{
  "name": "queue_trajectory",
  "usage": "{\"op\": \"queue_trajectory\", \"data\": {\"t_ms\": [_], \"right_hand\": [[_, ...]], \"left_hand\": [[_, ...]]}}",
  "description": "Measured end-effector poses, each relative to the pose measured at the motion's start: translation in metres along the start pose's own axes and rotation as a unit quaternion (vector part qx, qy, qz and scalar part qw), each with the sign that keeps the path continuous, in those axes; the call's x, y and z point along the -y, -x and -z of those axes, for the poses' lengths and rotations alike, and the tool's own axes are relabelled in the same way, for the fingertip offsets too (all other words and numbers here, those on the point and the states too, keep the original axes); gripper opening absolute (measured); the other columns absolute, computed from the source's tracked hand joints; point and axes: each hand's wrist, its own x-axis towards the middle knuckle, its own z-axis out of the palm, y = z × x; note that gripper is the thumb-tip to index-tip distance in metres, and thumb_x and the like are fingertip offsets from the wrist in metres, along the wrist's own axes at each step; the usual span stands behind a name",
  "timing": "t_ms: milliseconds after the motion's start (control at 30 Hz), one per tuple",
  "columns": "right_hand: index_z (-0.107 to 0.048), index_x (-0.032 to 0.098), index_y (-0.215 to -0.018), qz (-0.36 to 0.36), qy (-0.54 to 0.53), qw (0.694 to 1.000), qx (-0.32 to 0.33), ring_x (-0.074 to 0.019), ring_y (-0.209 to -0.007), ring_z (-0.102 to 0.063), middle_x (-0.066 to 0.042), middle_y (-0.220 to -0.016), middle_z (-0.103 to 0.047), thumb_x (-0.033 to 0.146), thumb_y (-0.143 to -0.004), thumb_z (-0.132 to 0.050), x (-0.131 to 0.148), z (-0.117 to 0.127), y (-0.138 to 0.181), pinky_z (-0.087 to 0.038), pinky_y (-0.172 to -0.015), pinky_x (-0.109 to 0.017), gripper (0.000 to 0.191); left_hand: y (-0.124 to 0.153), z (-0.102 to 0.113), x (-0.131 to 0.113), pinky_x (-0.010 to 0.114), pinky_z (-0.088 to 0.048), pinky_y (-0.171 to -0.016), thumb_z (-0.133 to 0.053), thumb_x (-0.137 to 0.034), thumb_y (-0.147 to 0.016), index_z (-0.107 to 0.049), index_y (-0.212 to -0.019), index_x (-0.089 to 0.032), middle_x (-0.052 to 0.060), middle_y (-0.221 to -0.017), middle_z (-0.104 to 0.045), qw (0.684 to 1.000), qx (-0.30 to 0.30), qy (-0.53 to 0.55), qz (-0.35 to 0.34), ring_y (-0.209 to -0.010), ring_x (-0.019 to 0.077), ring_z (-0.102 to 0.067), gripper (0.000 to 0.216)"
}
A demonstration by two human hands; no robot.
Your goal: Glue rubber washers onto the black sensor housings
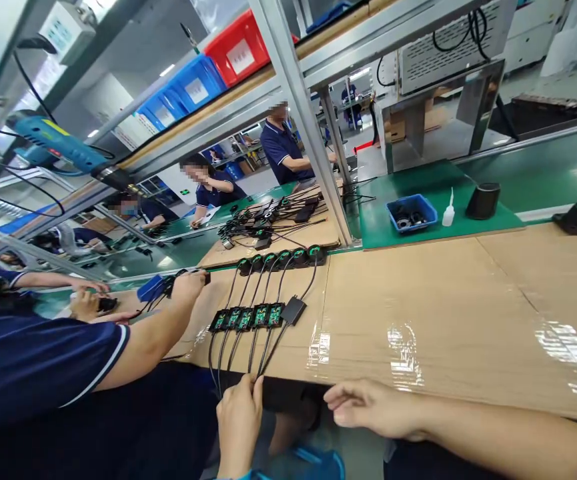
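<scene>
My left hand (239, 415) is closed at the table's front edge around black cables (253, 352); which of them lie inside the fingers is partly hidden. These cables run up to a row of small black cases with green circuit boards (245, 319) showing. The rightmost unit, a black box (293, 311), has its cover on or faces down. From the cases, more cables lead to round black parts with green rings (284, 257) at the back. My right hand (371, 407) hovers off the front edge, fingers loosely bent and apart, holding nothing.
On the left a co-worker's arm (153, 333) reaches over the table (418, 300). A heap of black cables (268, 220) lies behind the row. Farther right are a blue tray (411, 212), a small white bottle (449, 212) and a black cup-shaped part (483, 201). A metal post (308, 127) rises behind.
</scene>
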Motion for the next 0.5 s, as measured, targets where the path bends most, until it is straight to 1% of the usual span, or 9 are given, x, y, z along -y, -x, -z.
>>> {"op": "queue_trajectory", "data": {"t_ms": [67, 100, 167, 233, 300, 367, 400, 467, 500], "right_hand": [[-0.067, 0.021, -0.120, -0.032, -0.039, 0.999, -0.003, -0.0210, -0.114, -0.064, -0.008, -0.118, -0.070, 0.055, -0.075, -0.084, -0.002, -0.025, -0.031, -0.045, -0.104, -0.038, 0.059], [-0.067, 0.022, -0.118, -0.049, -0.062, 0.997, -0.007, -0.0197, -0.111, -0.065, -0.008, -0.117, -0.070, 0.056, -0.077, -0.082, -0.002, -0.037, -0.046, -0.046, -0.101, -0.037, 0.056], [-0.066, 0.022, -0.111, -0.066, -0.110, 0.991, -0.026, -0.0162, -0.102, -0.065, -0.006, -0.113, -0.070, 0.059, -0.084, -0.075, 0.001, -0.060, -0.073, -0.047, -0.094, -0.033, 0.047], [-0.064, 0.021, -0.103, -0.059, -0.156, 0.984, -0.062, -0.0122, -0.090, -0.065, -0.002, -0.102, -0.069, 0.060, -0.091, -0.067, 0.007, -0.076, -0.093, -0.047, -0.087, -0.028, 0.041], [-0.059, 0.021, -0.100, -0.043, -0.195, 0.975, -0.101, -0.0099, -0.074, -0.062, 0.001, -0.089, -0.065, 0.059, -0.095, -0.062, 0.013, -0.082, -0.103, -0.048, -0.078, -0.027, 0.039], [-0.054, 0.022, -0.104, -0.021, -0.220, 0.966, -0.136, -0.0082, -0.060, -0.058, 0.004, -0.081, -0.060, 0.055, -0.099, -0.056, 0.018, -0.077, -0.103, -0.049, -0.070, -0.026, 0.034], [-0.052, 0.022, -0.107, -0.012, -0.226, 0.962, -0.151, -0.0075, -0.055, -0.055, 0.005, -0.079, -0.058, 0.051, -0.101, -0.053, 0.019, -0.071, -0.100, -0.049, -0.066, -0.025, 0.029], [-0.051, 0.021, -0.111, 0.002, -0.226, 0.958, -0.177, -0.0058, -0.046, -0.048, 0.007, -0.076, -0.055, 0.039, -0.106, -0.044, 0.019, -0.059, -0.091, -0.046, -0.057, -0.022, 0.020], [-0.051, 0.021, -0.111, 0.006, -0.221, 0.957, -0.186, -0.0052, -0.043, -0.043, 0.007, -0.073, -0.053, 0.033, -0.107, -0.039, 0.019, -0.052, -0.086, -0.042, -0.053, -0.021, 0.018]], "left_hand": [[0.001, 0.003, -0.001, 0.047, -0.050, -0.090, -0.049, -0.067, -0.089, -0.067, -0.088, -0.023, 0.011, -0.083, -0.070, 0.999, 0.035, 0.031, -0.028, -0.093, 0.0318, -0.066, 0.048], [0.002, 0.005, -0.004, 0.044, -0.052, -0.085, -0.046, -0.071, -0.088, -0.068, -0.086, -0.025, 0.011, -0.080, -0.070, 0.996, 0.062, 0.051, -0.048, -0.088, 0.0319, -0.067, 0.051], [0.006, 0.011, -0.012, 0.039, -0.055, -0.078, -0.042, -0.074, -0.089, -0.070, -0.087, -0.026, 0.009, -0.077, -0.071, 0.982, 0.132, 0.093, -0.098, -0.079, 0.0288, -0.069, 0.056], [0.005, 0.018, -0.023, 0.035, -0.057, -0.078, -0.046, -0.073, -0.089, -0.072, -0.090, -0.025, 0.008, -0.081, -0.074, 0.959, 0.204, 0.120, -0.157, -0.077, 0.0257, -0.070, 0.054], [-0.009, 0.023, -0.037, 0.033, -0.058, -0.081, -0.058, -0.069, -0.087, -0.075, -0.092, -0.025, 0.007, -0.086, -0.076, 0.934, 0.258, 0.123, -0.215, -0.081, 0.0250, -0.072, 0.047], [-0.044, 0.024, -0.057, 0.033, -0.059, -0.085, -0.064, -0.064, -0.085, -0.076, -0.095, -0.026, 0.007, -0.090, -0.077, 0.920, 0.274, 0.111, -0.259, -0.087, 0.0252, -0.073, 0.041], [-0.068, 0.023, -0.070, 0.034, -0.058, -0.087, -0.063, -0.062, -0.087, -0.075, -0.099, -0.026, 0.007, -0.095, -0.077, 0.919, 0.264, 0.103, -0.276, -0.091, 0.0252, -0.073, 0.040], [-0.126, 0.014, -0.101, 0.039, -0.056, -0.095, -0.059, -0.056, -0.093, -0.071, -0.110, -0.024, 0.010, -0.111, -0.074, 0.927, 0.211, 0.082, -0.299, -0.104, 0.0252, -0.070, 0.038], [-0.155, 0.008, -0.118, 0.044, -0.054, -0.100, -0.060, -0.052, -0.094, -0.067, -0.119, -0.022, 0.011, -0.124, -0.070, 0.932, 0.175, 0.066, -0.309, -0.112, 0.0255, -0.067, 0.039]]}}
